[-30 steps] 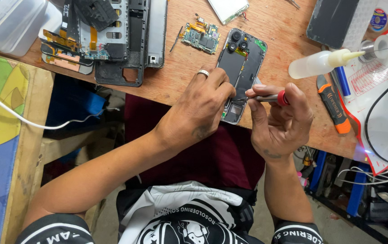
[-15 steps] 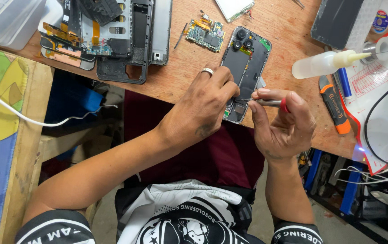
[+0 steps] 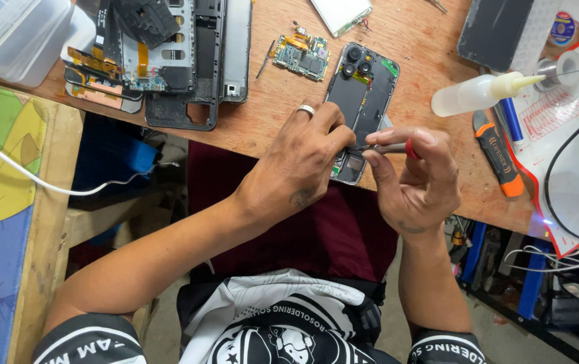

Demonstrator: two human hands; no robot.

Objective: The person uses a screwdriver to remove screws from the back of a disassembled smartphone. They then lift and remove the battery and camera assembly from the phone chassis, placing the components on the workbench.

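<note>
Nearest the camera, the person's black-and-white shirt (image 3: 269,323) is filling the bottom of the view, at 6 o'clock, with both forearms reaching up from it toward the wooden workbench (image 3: 431,40).

The left hand (image 3: 299,162), wearing a ring (image 3: 306,109), is lying with its fingers curled down onto the lower end of an opened phone body (image 3: 363,101), pressing and steadying it at the bench's near edge. At 3 o'clock of that hand, almost touching it, the right hand (image 3: 414,175) is pinching a small screwdriver (image 3: 392,147) with a red collar between thumb and fingertips, closed tight on it; its metal tip is pointing toward 9 o'clock and meeting the phone's lower part just beside the left fingers.

The phone body is lying face down with its back off, its dark insides showing, stretching toward 12 o'clock, with the camera lenses at its far end.

Farther out, at 10 o'clock of the phone, a small green circuit board (image 3: 303,55) is lying loose. Toward 9 o'clock, well apart, a stripped phone frame (image 3: 191,67) with orange flex cables is lying beside a clear plastic box (image 3: 13,34). Toward 3 o'clock, a clear squeeze bottle (image 3: 478,94) is lying on its side, with an orange-and-black handled tool (image 3: 495,152) just below it. At 1 o'clock, a dark panel (image 3: 495,34) is resting at the far edge.
</note>
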